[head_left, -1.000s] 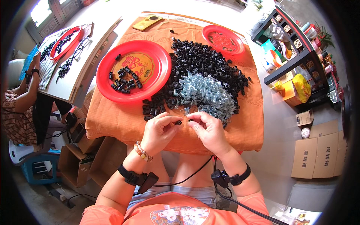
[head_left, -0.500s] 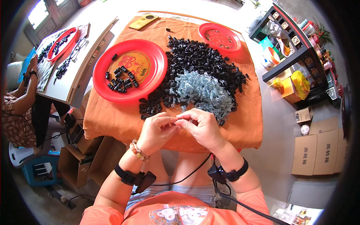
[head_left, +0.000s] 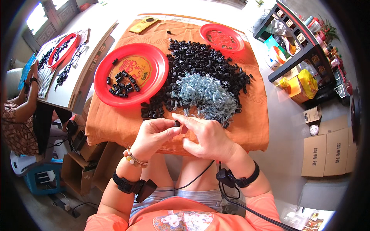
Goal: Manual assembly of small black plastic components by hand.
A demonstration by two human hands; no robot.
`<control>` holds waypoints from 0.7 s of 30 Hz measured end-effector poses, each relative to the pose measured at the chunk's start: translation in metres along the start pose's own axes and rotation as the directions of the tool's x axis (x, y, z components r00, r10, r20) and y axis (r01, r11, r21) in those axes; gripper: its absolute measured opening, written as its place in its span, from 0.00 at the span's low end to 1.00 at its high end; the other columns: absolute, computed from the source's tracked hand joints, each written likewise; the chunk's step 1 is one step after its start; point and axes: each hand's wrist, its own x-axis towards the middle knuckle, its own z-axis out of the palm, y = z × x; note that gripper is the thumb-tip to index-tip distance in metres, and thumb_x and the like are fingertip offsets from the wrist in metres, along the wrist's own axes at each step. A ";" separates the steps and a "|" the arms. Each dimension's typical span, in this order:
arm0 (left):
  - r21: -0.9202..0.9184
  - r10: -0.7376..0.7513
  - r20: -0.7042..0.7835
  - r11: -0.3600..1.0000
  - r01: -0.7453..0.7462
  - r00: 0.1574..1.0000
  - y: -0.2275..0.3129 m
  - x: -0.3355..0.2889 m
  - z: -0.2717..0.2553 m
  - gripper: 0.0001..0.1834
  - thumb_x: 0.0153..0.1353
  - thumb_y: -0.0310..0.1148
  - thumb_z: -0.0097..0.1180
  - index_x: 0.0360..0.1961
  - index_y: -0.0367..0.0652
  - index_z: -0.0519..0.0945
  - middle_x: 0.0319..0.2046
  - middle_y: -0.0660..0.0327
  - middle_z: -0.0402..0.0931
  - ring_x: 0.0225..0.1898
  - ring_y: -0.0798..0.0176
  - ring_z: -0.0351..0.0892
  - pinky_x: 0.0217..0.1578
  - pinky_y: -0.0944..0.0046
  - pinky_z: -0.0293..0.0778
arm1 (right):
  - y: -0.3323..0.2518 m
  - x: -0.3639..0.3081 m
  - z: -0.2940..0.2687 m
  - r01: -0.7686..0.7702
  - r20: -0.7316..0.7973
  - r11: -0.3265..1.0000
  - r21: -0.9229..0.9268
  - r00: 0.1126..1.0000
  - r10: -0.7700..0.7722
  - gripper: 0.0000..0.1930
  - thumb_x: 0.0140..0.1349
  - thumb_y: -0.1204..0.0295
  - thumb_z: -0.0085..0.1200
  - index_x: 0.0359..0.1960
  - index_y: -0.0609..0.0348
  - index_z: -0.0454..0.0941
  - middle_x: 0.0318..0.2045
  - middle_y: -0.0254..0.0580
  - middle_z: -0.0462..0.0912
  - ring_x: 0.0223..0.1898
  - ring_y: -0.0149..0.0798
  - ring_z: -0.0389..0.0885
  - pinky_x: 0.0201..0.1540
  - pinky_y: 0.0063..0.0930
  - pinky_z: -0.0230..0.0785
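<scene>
Between the thumb and forefinger of my left hand (head_left: 157,135) is a small black plastic piece (head_left: 177,123), held over the table's near edge. My right hand (head_left: 206,135) meets it there, its forefinger reaching across to the piece; whether its fingers hold anything is hidden. Just beyond lies a heap of small pale metal springs (head_left: 204,92). Behind and around the springs spreads a larger pile of black plastic pieces (head_left: 200,54). To the left, a red plate (head_left: 104,90) carries a small cluster of similar black pieces.
An orange cloth (head_left: 254,127) covers the table. A second red plate (head_left: 241,40) and a yellow phone (head_left: 143,25) lie at the far side. Another person (head_left: 19,111) works at a white table on the left. Cardboard boxes (head_left: 325,154) stand at right; cables run from my wrist straps.
The black piece now shows between my left fingertips. My right hand has turned, its forefinger stretching over to the left. The view has shifted slightly.
</scene>
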 end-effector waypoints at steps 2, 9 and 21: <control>-0.050 -0.034 0.027 0.998 0.036 0.999 0.001 -0.001 0.001 0.09 0.61 0.27 0.65 0.41 0.36 0.83 0.33 0.65 0.83 0.32 0.76 0.79 0.32 0.76 0.74 | 0.004 -0.001 0.007 0.021 -0.054 0.998 -0.062 0.998 -0.025 0.22 0.56 0.66 0.61 0.53 0.55 0.77 0.35 0.44 0.82 0.32 0.48 0.84 0.33 0.38 0.78; -0.101 -0.152 0.006 0.983 0.152 0.988 0.005 -0.006 -0.001 0.11 0.64 0.31 0.62 0.44 0.35 0.83 0.34 0.62 0.83 0.33 0.74 0.80 0.34 0.74 0.76 | 0.001 -0.006 0.012 -0.023 -0.140 0.995 -0.095 0.990 0.010 0.21 0.51 0.63 0.67 0.48 0.51 0.80 0.37 0.37 0.76 0.31 0.42 0.83 0.31 0.36 0.77; -0.166 -0.250 -0.034 0.956 0.241 0.968 0.000 -0.004 0.004 0.10 0.63 0.30 0.60 0.41 0.34 0.84 0.31 0.63 0.82 0.32 0.75 0.80 0.33 0.74 0.76 | 0.002 -0.010 0.013 0.030 -0.075 0.982 -0.187 0.996 -0.045 0.24 0.49 0.63 0.68 0.47 0.57 0.78 0.38 0.42 0.76 0.34 0.43 0.84 0.34 0.36 0.78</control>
